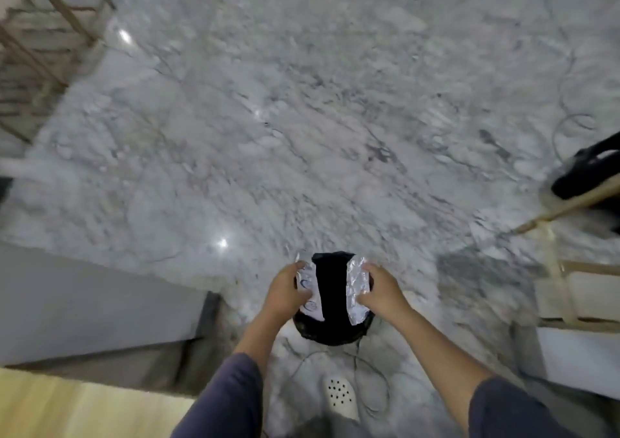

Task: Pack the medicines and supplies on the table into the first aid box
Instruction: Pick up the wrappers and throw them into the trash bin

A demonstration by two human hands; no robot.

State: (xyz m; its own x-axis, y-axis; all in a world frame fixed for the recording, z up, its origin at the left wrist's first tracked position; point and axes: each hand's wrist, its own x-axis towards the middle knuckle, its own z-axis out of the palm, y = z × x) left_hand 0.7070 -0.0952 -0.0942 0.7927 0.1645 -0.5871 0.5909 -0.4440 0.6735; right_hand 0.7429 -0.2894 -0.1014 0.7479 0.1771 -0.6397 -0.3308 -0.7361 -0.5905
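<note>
Both hands hang over a black-lined bin [332, 327] on the marble floor [302, 118], directly beneath and between them. The left hand [287, 291] pinches a white printed wrapper piece [310, 291]; the right hand [379, 290] pinches a crumpled silver foil piece [357, 291], the two pieces held apart over the bin's dark opening. They look like torn packaging, so this seems a side step of discarding rubbish rather than packing. How much is already packed cannot be judged: neither the first aid box nor the medicines appear here. A pale slab near the left forearm may be the tabletop's edge, but blur leaves that unsure. A white perforated clog [340, 394] shows below the bin, and thin cables trail beside it.
</note>
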